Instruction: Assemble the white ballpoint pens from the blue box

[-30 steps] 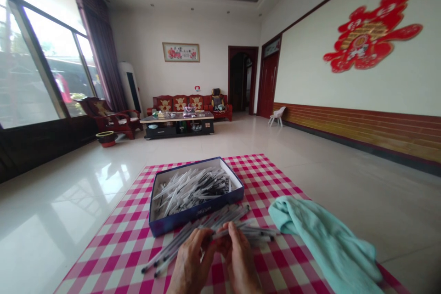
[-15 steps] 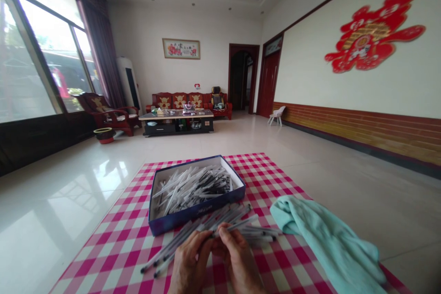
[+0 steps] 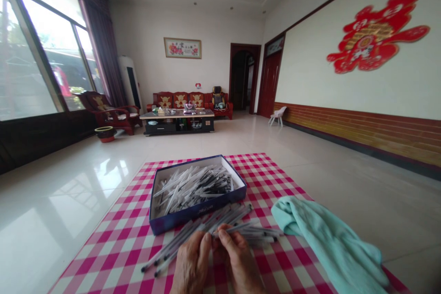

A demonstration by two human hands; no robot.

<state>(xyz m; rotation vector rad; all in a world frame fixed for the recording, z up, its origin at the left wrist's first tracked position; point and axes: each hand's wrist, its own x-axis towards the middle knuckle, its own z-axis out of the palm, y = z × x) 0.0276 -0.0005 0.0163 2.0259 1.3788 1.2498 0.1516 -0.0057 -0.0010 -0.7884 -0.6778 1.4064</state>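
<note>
Head view: hands (image 3: 191, 262) (image 3: 239, 264) curled around pens (image 3: 253, 232)

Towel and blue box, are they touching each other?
Apart. The head view shows the pale green towel lying to the right of the blue box, with checked cloth showing between them.

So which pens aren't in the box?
The bunch of pens under the left hand and right hand, on the checked cloth in front of the box; the others sit heaped inside.

clear ballpoint pens (image 3: 234, 215), blk tips, loose bunch on pink check cloth (image 3: 113, 248), more piled in blue box (image 3: 196, 214)
</note>
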